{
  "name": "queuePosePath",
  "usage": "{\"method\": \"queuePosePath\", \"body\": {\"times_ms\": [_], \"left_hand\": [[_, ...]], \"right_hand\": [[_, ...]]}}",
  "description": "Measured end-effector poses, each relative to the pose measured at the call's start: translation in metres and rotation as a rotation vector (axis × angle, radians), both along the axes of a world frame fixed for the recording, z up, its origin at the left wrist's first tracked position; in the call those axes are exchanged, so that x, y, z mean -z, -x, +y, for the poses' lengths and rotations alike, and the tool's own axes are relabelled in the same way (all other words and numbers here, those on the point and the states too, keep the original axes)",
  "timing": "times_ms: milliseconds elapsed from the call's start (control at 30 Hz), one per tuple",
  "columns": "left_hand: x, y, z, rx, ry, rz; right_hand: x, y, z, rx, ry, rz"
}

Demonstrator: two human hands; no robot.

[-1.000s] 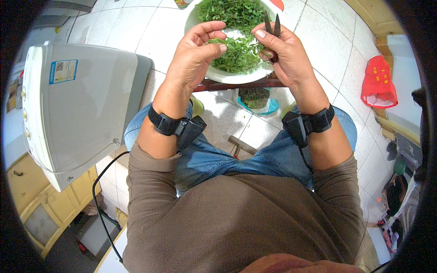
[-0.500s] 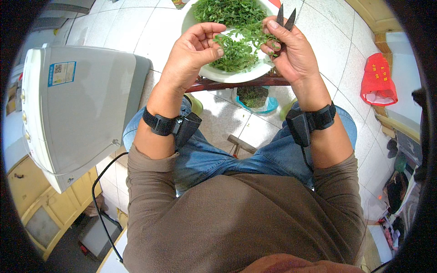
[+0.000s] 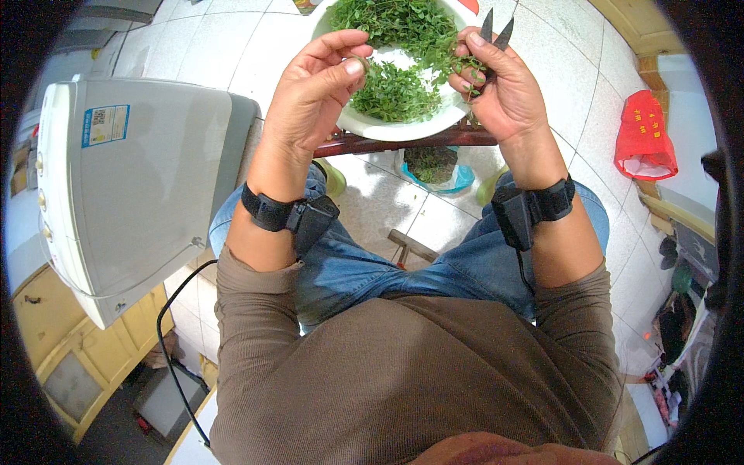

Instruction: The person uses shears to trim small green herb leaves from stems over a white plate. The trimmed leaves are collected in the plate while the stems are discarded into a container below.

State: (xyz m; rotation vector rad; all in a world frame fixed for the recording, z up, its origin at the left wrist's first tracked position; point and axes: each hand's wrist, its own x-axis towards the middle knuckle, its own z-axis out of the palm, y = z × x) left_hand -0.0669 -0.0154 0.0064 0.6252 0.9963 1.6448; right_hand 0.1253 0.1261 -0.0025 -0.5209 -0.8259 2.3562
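Note:
A white basin (image 3: 457,124) holds leafy green sprigs (image 3: 399,93), with a larger heap of greens (image 3: 387,19) toward its far side. Over the basin's left rim, my left hand (image 3: 314,97) has its thumb and fingertips drawn together in a pinch; whatever is between them is too small to name. My right hand (image 3: 508,97), at the right rim, is closed around dark scissors (image 3: 502,37), whose parted blades point away from me. Thin green stems (image 3: 469,70) are caught between that hand's thumb and fingers. The scissors' handles are mostly hidden in the palm.
Below the basin runs a dark red wooden bar (image 3: 372,143). A blue-and-white bag (image 3: 457,180) with dark greenery stands on the tiled floor between my feet. At left is a white appliance (image 3: 155,170); at right, a red bag (image 3: 645,136). A black cable (image 3: 160,318) hangs at lower left.
My hands have drawn farther apart: the left moved a little leftward, the right slightly right with the scissors. The sprigs that spanned the space between them now lie lower in the basin.

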Motion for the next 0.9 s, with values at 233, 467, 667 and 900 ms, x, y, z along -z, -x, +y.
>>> {"method": "queuePosePath", "body": {"times_ms": [233,467,667,900], "left_hand": [[0.005,0.003,0.003,0.028,-0.139,-0.204],[0.002,-0.002,0.007,-0.007,-0.111,-0.333],[0.000,-0.005,0.008,0.012,-0.122,-0.363],[-0.001,-0.015,0.006,0.042,-0.060,-0.328]], "right_hand": [[-0.001,0.003,-0.007,-0.055,0.010,-0.049],[0.001,0.006,-0.014,-0.051,-0.014,-0.118],[-0.002,0.007,-0.019,-0.110,-0.072,-0.127],[-0.006,0.010,-0.032,-0.231,-0.291,-0.243]]}}
